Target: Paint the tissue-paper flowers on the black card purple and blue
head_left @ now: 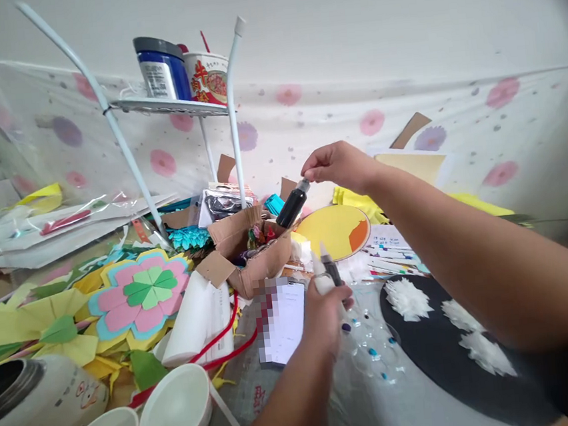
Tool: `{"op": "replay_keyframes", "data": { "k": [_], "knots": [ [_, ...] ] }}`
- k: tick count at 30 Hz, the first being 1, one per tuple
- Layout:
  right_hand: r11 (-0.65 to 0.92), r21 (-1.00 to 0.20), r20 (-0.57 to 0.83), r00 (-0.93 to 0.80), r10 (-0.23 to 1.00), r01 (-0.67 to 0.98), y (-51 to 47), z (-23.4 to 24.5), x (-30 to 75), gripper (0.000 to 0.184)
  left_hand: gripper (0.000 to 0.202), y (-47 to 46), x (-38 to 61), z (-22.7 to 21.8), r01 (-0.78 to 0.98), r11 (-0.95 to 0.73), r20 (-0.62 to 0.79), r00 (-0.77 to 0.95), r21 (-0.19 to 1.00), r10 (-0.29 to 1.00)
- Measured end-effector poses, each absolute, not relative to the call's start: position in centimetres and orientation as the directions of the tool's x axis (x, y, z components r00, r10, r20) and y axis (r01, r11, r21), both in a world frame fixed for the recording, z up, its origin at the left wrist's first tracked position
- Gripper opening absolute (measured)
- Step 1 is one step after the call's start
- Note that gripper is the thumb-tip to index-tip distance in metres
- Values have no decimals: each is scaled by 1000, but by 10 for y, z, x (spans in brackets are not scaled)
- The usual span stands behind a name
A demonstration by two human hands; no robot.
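Observation:
My right hand (340,164) pinches the clear cap of a bottle of black liquid (291,205). The bottle hangs tilted at the right rim of an open cardboard box (254,269), which has several small colourful items inside. Lower down, my left hand (324,313) is closed around two pointed-nozzle bottles, a white bottle (322,280) and a dark grey bottle (330,269). A phone (287,320) with a lit screen lies just left of that hand. On the right, a black round board (443,352) carries white ruffled pieces (407,298).
Paper flowers (144,293) and a white roll (193,315) lie left. White cups (175,411) and a wide-mouthed flask (46,410) stand front left. Behind rises a white rack (168,103) holding a blue jar (162,70). A palette (373,358) and a yellow disc (333,231) lie nearby.

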State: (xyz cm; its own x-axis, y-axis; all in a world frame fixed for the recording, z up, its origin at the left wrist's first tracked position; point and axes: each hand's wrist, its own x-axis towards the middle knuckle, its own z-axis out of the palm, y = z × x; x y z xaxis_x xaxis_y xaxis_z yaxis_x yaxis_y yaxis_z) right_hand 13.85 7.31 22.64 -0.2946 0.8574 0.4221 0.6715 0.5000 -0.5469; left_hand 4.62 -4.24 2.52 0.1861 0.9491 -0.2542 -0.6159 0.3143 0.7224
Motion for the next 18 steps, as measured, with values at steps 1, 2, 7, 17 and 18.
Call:
{"op": "replay_keyframes", "data": {
  "k": [1, 2, 7, 17, 18],
  "knots": [
    [501, -575, 450, -261, 854, 647, 66, 229, 150, 8, 32, -43, 45, 27, -641, 318, -249, 199, 698, 948],
    [499, -598, 470, -230, 852, 627, 58, 230, 161, 11, 33, -44, 43, 29, -661, 328, -243, 220, 675, 945],
    [446, -610, 459, -167, 873, 655, 23, 230, 207, 15, 32, -45, 35, 36, -705, 386, -221, 318, 596, 922],
    [371, -586, 414, -127, 901, 720, -3, 220, 233, 11, 27, -42, 29, 44, -733, 315, -157, 278, 603, 947],
    [367, -584, 419, -119, 900, 724, -2, 220, 231, 10, 25, -40, 28, 43, -743, 294, -157, 251, 602, 955]
  ]
}}
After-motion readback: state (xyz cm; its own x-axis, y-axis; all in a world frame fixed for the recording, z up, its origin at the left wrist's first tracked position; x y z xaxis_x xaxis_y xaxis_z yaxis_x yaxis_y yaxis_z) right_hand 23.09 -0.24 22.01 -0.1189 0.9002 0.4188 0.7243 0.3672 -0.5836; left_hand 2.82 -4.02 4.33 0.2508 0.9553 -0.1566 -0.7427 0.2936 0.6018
